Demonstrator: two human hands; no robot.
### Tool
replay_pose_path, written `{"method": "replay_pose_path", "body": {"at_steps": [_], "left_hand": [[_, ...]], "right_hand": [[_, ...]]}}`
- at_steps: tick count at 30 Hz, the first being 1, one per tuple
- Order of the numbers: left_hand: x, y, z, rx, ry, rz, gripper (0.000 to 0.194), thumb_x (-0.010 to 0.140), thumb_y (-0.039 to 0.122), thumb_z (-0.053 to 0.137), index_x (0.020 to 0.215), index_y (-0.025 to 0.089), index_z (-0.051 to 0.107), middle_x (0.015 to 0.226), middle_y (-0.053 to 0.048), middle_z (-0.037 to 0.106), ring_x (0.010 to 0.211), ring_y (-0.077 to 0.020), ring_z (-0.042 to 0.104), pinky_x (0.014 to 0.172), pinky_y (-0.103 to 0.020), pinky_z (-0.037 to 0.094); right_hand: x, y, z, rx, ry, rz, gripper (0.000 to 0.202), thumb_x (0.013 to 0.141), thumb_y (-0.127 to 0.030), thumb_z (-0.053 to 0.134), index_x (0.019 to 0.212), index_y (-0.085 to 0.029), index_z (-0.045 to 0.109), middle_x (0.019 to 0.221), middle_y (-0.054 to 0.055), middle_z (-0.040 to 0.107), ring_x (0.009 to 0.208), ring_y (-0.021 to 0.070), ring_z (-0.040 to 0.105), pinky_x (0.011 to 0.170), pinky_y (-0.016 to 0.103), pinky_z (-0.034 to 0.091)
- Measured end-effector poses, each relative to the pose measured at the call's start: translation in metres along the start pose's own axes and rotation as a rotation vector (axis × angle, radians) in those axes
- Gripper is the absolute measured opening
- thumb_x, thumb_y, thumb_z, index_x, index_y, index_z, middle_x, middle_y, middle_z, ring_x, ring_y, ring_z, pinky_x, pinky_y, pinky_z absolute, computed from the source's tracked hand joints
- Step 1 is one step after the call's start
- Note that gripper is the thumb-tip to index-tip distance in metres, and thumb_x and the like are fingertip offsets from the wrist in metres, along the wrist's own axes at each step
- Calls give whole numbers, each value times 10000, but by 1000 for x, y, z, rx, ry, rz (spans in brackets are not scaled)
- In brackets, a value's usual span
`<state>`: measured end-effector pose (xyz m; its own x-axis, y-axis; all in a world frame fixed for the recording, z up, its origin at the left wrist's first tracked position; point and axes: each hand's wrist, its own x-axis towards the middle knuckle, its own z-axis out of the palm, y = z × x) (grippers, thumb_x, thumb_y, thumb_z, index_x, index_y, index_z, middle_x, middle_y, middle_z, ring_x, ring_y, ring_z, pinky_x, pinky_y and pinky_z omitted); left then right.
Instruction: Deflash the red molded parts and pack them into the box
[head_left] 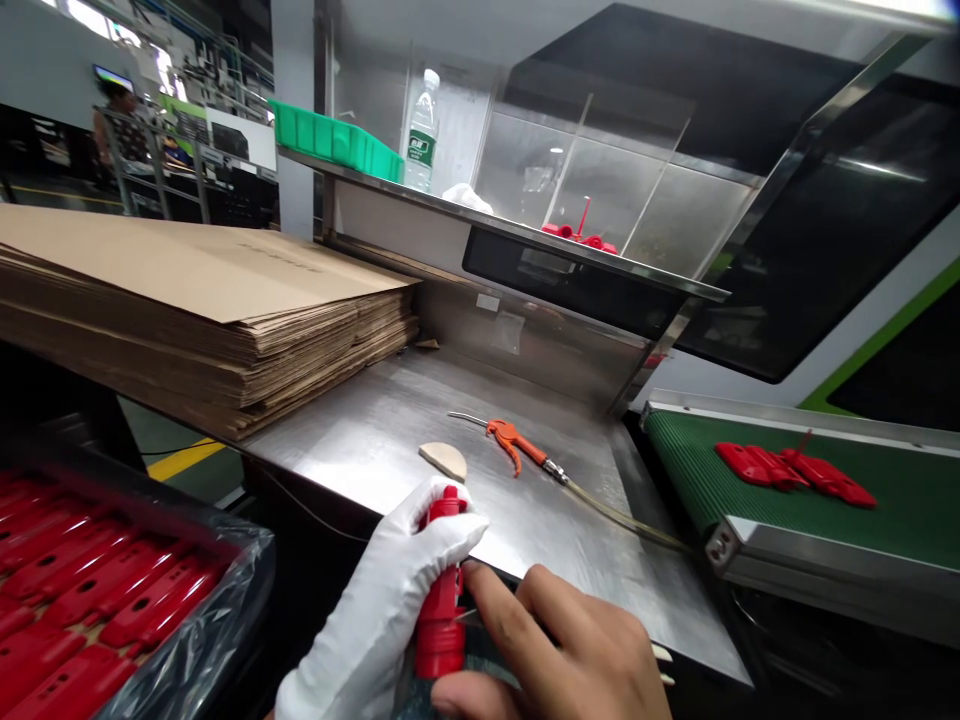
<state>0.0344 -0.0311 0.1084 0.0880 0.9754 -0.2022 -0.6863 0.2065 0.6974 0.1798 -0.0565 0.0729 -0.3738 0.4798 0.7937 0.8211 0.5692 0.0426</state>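
Note:
My left hand (382, 600), in a white glove, is closed around a red plastic part (441, 640) held upright near the bottom middle, its narrow end poking up between thumb and fingers. My bare right hand (570, 640) is at the part's right side, its fingers curled and the index fingertip against or very close to it. A thin light sliver shows between that hand and the part; what the fingers hold is mostly hidden. Just beyond the glove, a beige rounded pad (444, 460) lies on the metal table (360, 440). An orange air blow gun (517, 440) with a hose lies to its right.
Stacked cardboard sheets (322, 340) cover the table's left. Below, a plastic-lined box (247, 570) holds several red parts (97, 580). A green conveyor (690, 450) at right carries red moulded pieces (795, 472). A shelf above bears a green bin (337, 142) and water bottle (422, 135).

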Motion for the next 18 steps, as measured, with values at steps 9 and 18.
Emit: {"method": "replay_pose_path", "body": {"at_steps": [9, 18], "left_hand": [[-2, -1, -2, 16, -7, 51, 315, 550, 331, 904, 635, 233, 616, 621, 76, 480, 588, -108, 446, 586, -216, 465], [0, 2, 5, -10, -22, 65, 295, 545, 277, 903, 622, 220, 624, 606, 85, 489, 568, -86, 457, 589, -194, 473]], "right_hand": [[3, 0, -10, -41, -52, -59, 571, 986, -688, 391, 1172, -249, 706, 653, -31, 549, 492, 114, 525, 507, 306, 292], [5, 1, -10, -88, -44, -103, 543, 985, -671, 417, 1156, -237, 696, 645, -33, 558, 491, 130, 528, 498, 321, 285]]}}
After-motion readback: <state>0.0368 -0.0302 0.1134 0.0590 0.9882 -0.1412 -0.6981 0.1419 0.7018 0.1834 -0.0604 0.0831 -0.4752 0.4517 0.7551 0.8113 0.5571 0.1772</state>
